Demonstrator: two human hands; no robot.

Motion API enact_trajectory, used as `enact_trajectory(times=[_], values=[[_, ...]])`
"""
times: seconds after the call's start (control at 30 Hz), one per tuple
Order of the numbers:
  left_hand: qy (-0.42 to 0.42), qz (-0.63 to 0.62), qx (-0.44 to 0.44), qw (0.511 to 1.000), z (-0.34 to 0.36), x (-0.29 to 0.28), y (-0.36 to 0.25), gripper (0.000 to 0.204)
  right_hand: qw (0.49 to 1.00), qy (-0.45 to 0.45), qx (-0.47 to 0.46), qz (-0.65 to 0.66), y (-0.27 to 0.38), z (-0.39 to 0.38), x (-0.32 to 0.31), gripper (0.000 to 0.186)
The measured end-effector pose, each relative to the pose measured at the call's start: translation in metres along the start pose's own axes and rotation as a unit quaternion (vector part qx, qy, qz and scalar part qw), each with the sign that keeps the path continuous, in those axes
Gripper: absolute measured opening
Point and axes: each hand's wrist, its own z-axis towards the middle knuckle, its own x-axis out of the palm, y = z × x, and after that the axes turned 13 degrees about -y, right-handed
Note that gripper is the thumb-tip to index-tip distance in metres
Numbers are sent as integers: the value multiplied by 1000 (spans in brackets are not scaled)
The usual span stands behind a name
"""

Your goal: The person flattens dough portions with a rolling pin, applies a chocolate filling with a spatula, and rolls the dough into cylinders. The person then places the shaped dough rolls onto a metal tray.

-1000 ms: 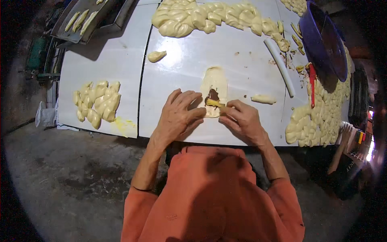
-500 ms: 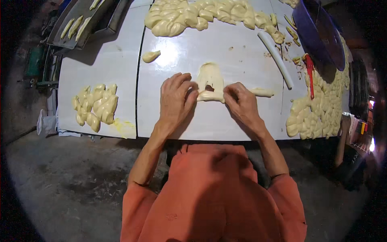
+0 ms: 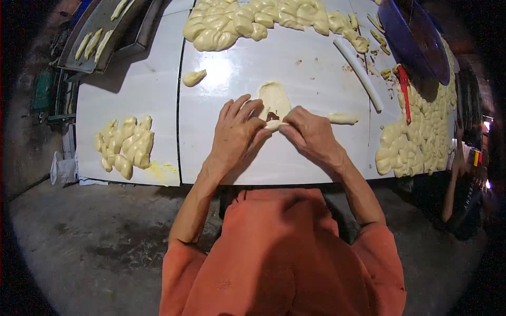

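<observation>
- Flattened dough piece (image 3: 274,97) lying on the white desk (image 3: 316,158), near its front edge, straight ahead of the body; dark brown filling (image 3: 272,116) showing at its near end.
- Left hand (image 3: 234,134) resting on the desk at the near-left side of the dough piece, fingers (image 3: 243,105) spread and bent, tips pressing the rolled near edge.
- Right hand (image 3: 311,134) opposite, thumb and forefinger pinched on the same rolled edge; both hands touching the dough and meeting over it.
- Small dough lump (image 3: 342,119) just right of the right hand, touching nothing else.
- Another small lump (image 3: 193,78) left of the dough piece, well apart from the hands.
- Big heap of dough pieces (image 3: 253,21) along the far edge of the desk.
- Second heap (image 3: 421,137) filling the right side, close to the right forearm.
- White rolling stick (image 3: 359,73) lying slantwise between the dough piece and the right heap.
- Red-handled tool (image 3: 404,92) beside that heap, partly lying on it.
- Blue bowl (image 3: 414,37) at the far right corner, tilted; contents not readable.
- Cluster of shaped rolls (image 3: 126,145) on the left part of the desk, with a yellow smear just beside it.
- Dark metal tray (image 3: 95,37) at the far left, holding a few long rolls (image 3: 94,42) side by side.
- Nothing lying between the hands and the dough piece; orange shirt (image 3: 284,253) covering the lower view.
</observation>
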Motion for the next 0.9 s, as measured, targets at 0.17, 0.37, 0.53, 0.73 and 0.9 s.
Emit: enact_trajectory(times=[0.17,0.37,0.53,0.73,0.9], values=[[-54,26,-46,997,0,16,9,22,989,2,51,-139,-1,8,10,22],[-69,-33,-12,997,-4,7,6,24,988,-130,-50,-74,-6,-7,6,27],[-49,20,48,997,6,6,11,27,983,-75,-133,-102,-24,0,5,24],[-128,53,10,990,3,14,18,21,990,-87,-85,-73,-31,5,3,17],[-93,88,-33,991,5,16,6,26,987,-105,-104,-69,-33,9,5,15]])
